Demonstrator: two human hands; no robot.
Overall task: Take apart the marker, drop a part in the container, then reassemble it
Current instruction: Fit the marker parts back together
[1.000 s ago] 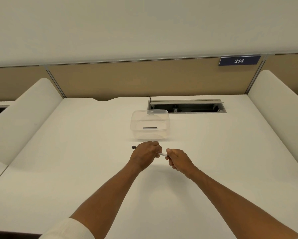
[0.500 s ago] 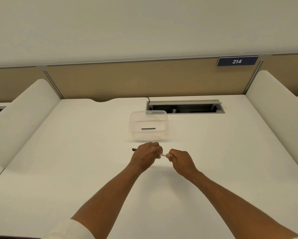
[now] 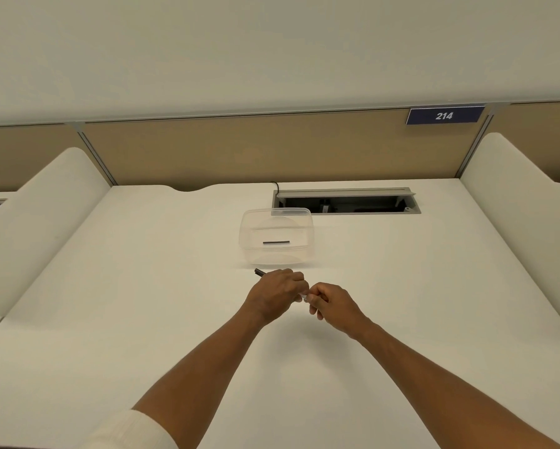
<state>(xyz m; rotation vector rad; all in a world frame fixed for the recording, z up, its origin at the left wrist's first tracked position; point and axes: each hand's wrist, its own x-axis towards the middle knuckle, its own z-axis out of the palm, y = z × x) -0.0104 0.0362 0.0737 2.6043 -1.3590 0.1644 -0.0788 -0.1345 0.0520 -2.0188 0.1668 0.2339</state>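
My left hand (image 3: 277, 291) is closed around the marker (image 3: 259, 272), whose dark end sticks out past the knuckles to the left. My right hand (image 3: 329, 304) pinches the marker's pale other end, and the two hands almost touch above the white desk. Only a sliver of white barrel shows between them. Just beyond the hands stands a clear plastic container (image 3: 308, 251). A short dark stick-like marker part (image 3: 276, 242) lies flat on its bottom.
An open cable tray slot (image 3: 346, 202) is set into the desk (image 3: 142, 286) behind the container. Rounded white dividers rise at the left (image 3: 39, 215) and right (image 3: 518, 202). A tan partition with a "214" sign (image 3: 444, 115) closes the back.
My right hand has slid left toward my left hand, so the gap with visible white barrel has shrunk. The container and the part inside have not moved.
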